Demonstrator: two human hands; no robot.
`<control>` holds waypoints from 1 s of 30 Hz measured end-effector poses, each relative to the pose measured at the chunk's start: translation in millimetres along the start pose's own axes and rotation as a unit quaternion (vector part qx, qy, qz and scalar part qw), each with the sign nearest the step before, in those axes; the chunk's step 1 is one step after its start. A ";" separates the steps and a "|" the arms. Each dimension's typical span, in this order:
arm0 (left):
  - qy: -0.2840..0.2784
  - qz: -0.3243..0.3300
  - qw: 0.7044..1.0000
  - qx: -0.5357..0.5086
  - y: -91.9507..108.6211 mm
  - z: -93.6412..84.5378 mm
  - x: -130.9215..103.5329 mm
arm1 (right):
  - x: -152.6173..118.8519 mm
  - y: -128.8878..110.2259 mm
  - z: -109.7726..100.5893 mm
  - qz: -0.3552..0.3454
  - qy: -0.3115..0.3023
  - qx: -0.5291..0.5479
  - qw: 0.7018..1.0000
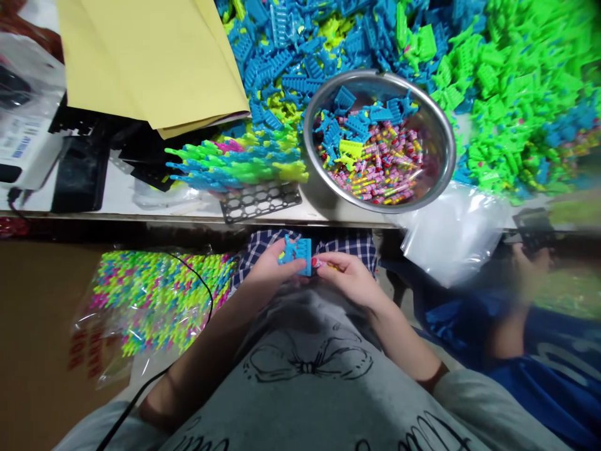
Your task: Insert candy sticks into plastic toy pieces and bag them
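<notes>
In the lap area, my left hand (275, 266) is closed on a blue plastic toy piece (304, 255) with a ribbed, comb-like part. Just to its right, my right hand (350, 275) pinches a small pink candy tube (319, 262) with a red end, whose tip points at the blue piece. Ahead on the table edge stands a steel bowl (448, 153) with many such tubes and several blue and yellow plastic pieces in it. Left of the bowl, blue and green toy pieces (239, 160) stand in rows beside a black perforated tray (263, 200).
Heaps of blue pieces (282, 62) and green pieces (511, 94) cover the back. Yellow card (154, 56) lies at left. Clear bags (451, 232) overhang the table edge. A filled bag (159, 294) rests on a carton (37, 313). A co-worker's hand (530, 269) is at right.
</notes>
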State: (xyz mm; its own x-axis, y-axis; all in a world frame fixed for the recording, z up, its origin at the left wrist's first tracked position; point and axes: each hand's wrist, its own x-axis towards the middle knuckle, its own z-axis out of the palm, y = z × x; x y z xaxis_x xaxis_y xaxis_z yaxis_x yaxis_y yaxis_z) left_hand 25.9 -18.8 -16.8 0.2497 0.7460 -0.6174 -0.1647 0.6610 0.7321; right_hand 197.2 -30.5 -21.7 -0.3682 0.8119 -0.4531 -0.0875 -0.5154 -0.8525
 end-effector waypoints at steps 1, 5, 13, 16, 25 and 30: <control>-0.004 -0.006 1.000 0.006 0.1 -0.5 -0.2 | -0.4 0.2 -1.3 -0.004 -0.007 -0.008 1.000; -0.028 -0.033 0.998 0.035 2.2 -1.9 -1.5 | -1.2 -0.4 -6.0 -0.031 -0.028 -0.032 0.999; 0.013 -0.073 0.989 0.128 8.1 -0.5 -0.8 | -3.7 -7.6 -14.1 -0.179 -0.027 -0.259 0.949; 0.016 -0.069 0.989 0.127 9.1 -0.3 -1.4 | -3.0 -9.1 -17.6 -0.213 -0.055 -0.280 0.934; -0.086 -0.110 0.990 -0.015 -0.1 3.5 -2.5 | 2.5 -1.7 -23.8 -0.268 -0.097 -0.320 0.904; -0.001 -0.088 0.994 0.067 -11.8 -4.2 -1.5 | 5.1 -4.6 -23.2 -0.229 -0.122 -0.346 0.902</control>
State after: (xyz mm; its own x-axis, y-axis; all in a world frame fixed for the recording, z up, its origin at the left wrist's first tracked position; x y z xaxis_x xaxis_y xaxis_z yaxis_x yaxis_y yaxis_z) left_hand 23.4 -27.4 -25.7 0.2651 0.6191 -0.7392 0.0098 0.7648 0.6442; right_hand 217.3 -17.7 -26.1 -0.6401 0.7682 -0.0126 0.2852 0.2224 -0.9323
